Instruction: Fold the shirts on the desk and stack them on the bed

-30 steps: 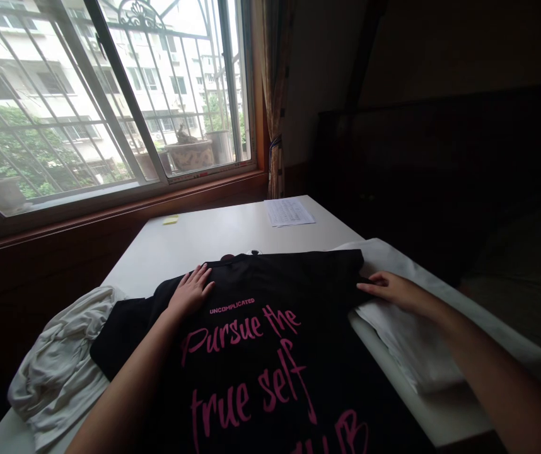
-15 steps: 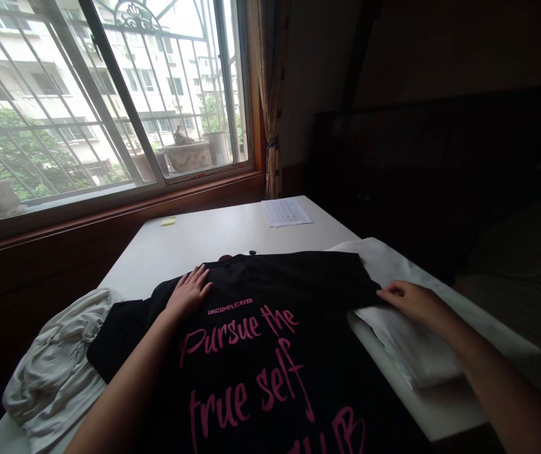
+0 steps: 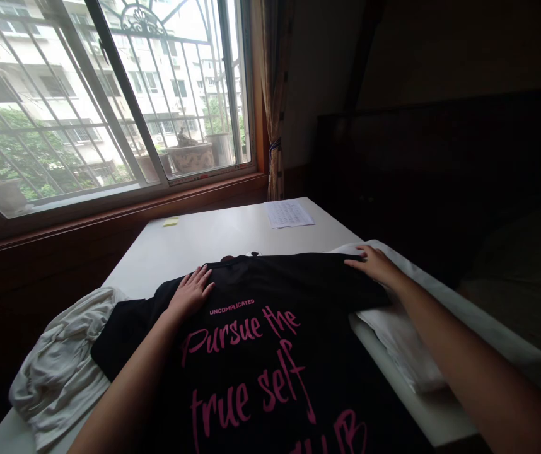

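Note:
A black T-shirt with pink lettering lies spread out on the white table, its collar at the far side. My left hand rests flat on it near the left of the collar, fingers stretched out. Over the upper edge of the right sleeve is my right hand, its fingers apart and touching the black fabric. The lower part of the shirt runs out of view toward me.
Crumpled light-coloured cloth lies at the table's left edge. White folded fabric sits under the right sleeve. Printed sheets and a yellow sticky note are at the far end, below a window and curtain.
My right hand has let go of the sleeve's outer end and moved up and left to the sleeve's upper edge. The left hand stays in place on the shirt.

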A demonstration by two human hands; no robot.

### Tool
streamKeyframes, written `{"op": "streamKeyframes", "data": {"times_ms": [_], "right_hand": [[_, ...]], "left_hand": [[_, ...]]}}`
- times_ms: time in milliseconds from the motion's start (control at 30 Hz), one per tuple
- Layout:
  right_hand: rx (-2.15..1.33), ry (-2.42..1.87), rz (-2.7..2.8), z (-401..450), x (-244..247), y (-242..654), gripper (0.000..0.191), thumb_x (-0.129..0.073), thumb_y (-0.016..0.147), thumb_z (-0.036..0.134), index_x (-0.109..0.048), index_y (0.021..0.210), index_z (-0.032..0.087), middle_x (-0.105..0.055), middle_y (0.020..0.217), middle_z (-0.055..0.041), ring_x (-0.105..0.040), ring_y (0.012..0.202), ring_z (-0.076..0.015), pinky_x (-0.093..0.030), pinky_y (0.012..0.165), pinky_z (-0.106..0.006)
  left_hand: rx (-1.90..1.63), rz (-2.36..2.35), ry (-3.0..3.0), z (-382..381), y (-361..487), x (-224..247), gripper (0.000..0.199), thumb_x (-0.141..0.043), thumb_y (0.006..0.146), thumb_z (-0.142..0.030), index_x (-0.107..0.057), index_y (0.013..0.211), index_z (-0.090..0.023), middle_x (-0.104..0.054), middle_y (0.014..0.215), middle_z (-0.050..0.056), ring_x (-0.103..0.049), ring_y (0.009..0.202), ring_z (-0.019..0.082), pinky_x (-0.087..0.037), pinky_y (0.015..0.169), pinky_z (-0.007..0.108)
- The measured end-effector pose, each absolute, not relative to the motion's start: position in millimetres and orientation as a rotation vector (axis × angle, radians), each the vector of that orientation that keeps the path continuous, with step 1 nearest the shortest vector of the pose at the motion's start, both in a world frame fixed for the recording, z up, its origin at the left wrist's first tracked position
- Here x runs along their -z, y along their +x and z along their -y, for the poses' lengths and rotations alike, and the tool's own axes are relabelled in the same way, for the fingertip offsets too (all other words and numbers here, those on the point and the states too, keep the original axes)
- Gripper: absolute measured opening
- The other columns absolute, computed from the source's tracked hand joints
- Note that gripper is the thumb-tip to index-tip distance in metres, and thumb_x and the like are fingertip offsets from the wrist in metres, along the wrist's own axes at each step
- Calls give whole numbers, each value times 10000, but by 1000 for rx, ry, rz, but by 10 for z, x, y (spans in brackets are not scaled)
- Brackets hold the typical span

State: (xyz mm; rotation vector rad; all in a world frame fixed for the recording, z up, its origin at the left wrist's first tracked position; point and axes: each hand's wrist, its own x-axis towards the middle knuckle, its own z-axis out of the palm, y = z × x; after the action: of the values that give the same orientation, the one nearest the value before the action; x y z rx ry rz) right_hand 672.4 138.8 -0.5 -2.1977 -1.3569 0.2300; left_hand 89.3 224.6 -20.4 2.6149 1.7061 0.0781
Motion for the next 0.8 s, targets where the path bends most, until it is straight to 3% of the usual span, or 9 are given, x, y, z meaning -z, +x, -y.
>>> {"op": "streamKeyframes", "data": {"times_ms": [167,300,500,667,800], "right_hand": [[-379,-2084,1449,-1616,-18,6736,416,-738,760,450,-722,1099,208,-760,1028,-95,-709,931,-283,-543,818,-369],[-214,-2135,1442,-1677,-90,6817,347,-706,764,428,-757,1015,193,-766,959,-82,-703,891,-266,-526,799,-360],[11,-2274,1497,-1694,-283,6671,308,-657,804,362,-772,1033,190,-721,1106,-118,-657,1015,-288,-519,863,-378],[419,-2259,1595,-1659,-401,6084,420,-568,868,264,-724,1247,171,-603,1296,-201,-501,1234,-413,-471,972,-500],[287,-1952,1974,-1723,-344,5281,481,-486,956,289,-639,1372,103,-566,1422,-206,-453,1360,-356,-361,1172,-467]], "left_hand": [[-71,-1697,2609,-2255,887,194,645,-277,1064,-548,-319,1630,-243,-190,1723,16,-138,1608,222,-162,1302,472],[-85,-1686,2609,-2273,871,211,634,-293,1062,-544,-333,1625,-254,-195,1722,20,-146,1607,226,-167,1299,469],[-127,-1676,2613,-2298,848,259,629,-294,1060,-559,-339,1621,-278,-207,1724,8,-161,1606,236,-171,1296,477],[-134,-1667,2618,-2311,845,272,624,-296,1059,-555,-346,1618,-282,-212,1723,2,-163,1606,235,-172,1295,469],[-136,-1670,2616,-2303,853,270,625,-293,1061,-539,-340,1621,-266,-210,1724,8,-151,1608,238,-169,1296,477]]}}
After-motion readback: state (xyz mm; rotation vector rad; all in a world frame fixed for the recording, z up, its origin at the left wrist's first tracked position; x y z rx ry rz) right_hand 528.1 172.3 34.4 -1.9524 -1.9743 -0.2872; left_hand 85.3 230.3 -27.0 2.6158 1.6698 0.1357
